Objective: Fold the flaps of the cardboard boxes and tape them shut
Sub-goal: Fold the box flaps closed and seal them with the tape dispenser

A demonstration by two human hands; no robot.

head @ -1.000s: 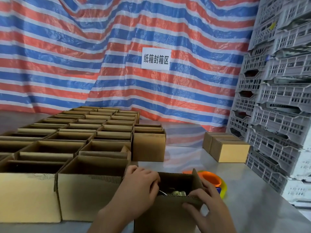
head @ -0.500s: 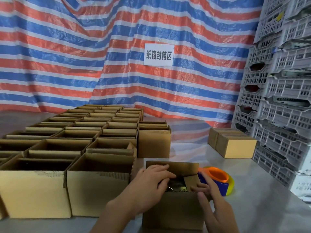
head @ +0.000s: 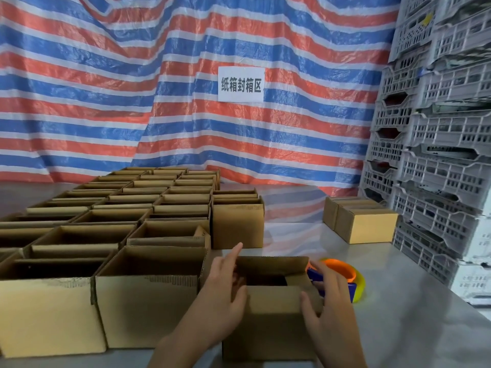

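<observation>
A small cardboard box [head: 268,325] stands at the table's front edge between my hands. Its far flap [head: 273,265] still leans up and a dark gap shows into the inside. My left hand [head: 223,290] rests on the box's left top edge with the index finger stretched out. My right hand [head: 326,306] lies flat against the right top corner, fingers spread. An orange, blue and yellow tape dispenser [head: 342,280] sits just behind my right hand.
Several rows of open cardboard boxes [head: 148,298] fill the left of the steel table [head: 414,309]. Two shut boxes [head: 364,221] stand at the back right. Grey plastic crates [head: 435,166] are stacked along the right; a striped tarp [head: 132,88] hangs behind.
My left hand has come out of the box and moved to its left edge. The right side flap has been pushed down, and my right hand now lies flat on that corner.
</observation>
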